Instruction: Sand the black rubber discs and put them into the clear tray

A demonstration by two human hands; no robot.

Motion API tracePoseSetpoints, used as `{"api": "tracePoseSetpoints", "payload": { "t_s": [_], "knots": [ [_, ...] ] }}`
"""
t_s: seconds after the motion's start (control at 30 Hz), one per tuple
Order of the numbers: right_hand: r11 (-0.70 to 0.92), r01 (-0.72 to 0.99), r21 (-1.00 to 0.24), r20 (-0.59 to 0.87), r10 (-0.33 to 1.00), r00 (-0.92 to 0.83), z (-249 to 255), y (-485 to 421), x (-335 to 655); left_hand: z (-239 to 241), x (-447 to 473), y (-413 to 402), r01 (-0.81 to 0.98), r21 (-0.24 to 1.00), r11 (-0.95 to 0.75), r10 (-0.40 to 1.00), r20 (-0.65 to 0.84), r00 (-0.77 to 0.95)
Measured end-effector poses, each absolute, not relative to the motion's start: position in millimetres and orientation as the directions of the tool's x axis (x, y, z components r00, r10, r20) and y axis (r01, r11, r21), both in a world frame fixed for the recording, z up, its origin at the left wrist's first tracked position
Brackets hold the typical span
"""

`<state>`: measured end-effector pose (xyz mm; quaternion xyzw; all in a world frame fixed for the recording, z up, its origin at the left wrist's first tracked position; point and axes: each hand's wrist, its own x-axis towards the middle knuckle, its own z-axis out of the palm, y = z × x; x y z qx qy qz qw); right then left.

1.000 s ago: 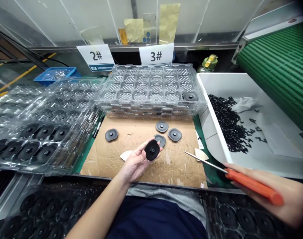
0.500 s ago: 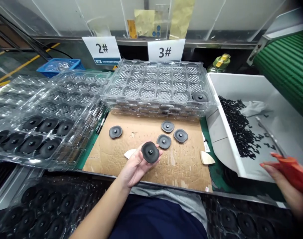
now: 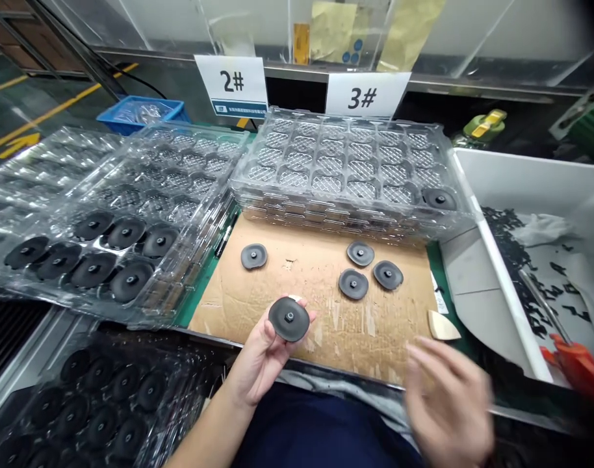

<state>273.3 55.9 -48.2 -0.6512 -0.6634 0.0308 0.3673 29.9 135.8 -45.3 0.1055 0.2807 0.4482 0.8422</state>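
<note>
My left hand [image 3: 265, 354] is closed on the edge of a black rubber disc [image 3: 289, 318] with a small metal nut at its centre, held face up above the cardboard. My right hand [image 3: 448, 400], blurred by motion, is above the cardboard's right front corner, fingers stretched out and nothing visible in them. Three similar discs [image 3: 353, 284] lie grouped on the cardboard [image 3: 297, 260], and a single disc [image 3: 254, 256] sits to the left. Farther right, a red-handled screwdriver [image 3: 577, 364] leans in the white bin [image 3: 506, 286].
Stacked clear trays [image 3: 346, 153] stand behind the cardboard, one disc [image 3: 439, 199] in the front right pocket. To the left, another tray [image 3: 199, 227] holds several discs. Small black parts [image 3: 506, 240] fill part of the bin. A pale wedge [image 3: 443, 326] lies at the cardboard's right edge.
My right hand has let go of the screwdriver and moved left over the cardboard. My left hand still holds the disc. The view has shifted, so the scene sits farther right.
</note>
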Motion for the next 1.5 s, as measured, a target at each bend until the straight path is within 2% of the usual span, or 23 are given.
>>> {"api": "tracePoseSetpoints", "payload": {
  "t_s": [0.07,0.13,0.33,0.6,0.93,1.23,1.33,1.43,1.5],
  "knots": [
    [0.203,0.793,-0.575,0.276,0.96,-0.046,-47,84,231,-45,21,135,-0.722,0.407,0.559,0.822,-0.39,0.416],
    [0.244,0.792,-0.56,0.196,0.967,-0.16,-52,112,195,-44,11,133,-0.754,0.386,0.532,0.832,-0.403,0.381],
    [0.378,0.809,-0.45,0.18,0.926,-0.333,-79,157,138,-41,-23,128,-0.835,0.361,0.416,0.865,-0.44,0.241],
    [0.336,0.844,-0.417,0.252,0.936,-0.248,-100,178,152,-48,-46,130,-0.866,0.316,0.388,0.858,-0.466,0.215],
    [0.268,0.841,-0.47,0.169,0.963,-0.212,-86,195,151,-40,-52,131,-0.841,0.359,0.404,0.869,-0.439,0.229],
    [0.247,0.73,-0.637,0.134,0.968,-0.211,-75,117,156,-37,-54,127,-0.793,0.431,0.431,0.871,-0.43,0.239],
    [0.184,0.71,-0.68,0.104,0.982,-0.155,-55,116,158,-32,-45,128,-0.744,0.467,0.478,0.855,-0.442,0.272],
    [0.136,0.652,-0.746,0.135,0.99,-0.052,-12,123,151,-26,-28,125,-0.694,0.518,0.5,0.855,-0.424,0.3],
    [0.272,0.559,-0.783,0.25,0.961,-0.118,18,123,143,-23,-15,121,-0.66,0.537,0.526,0.844,-0.423,0.328]
  ]
}}
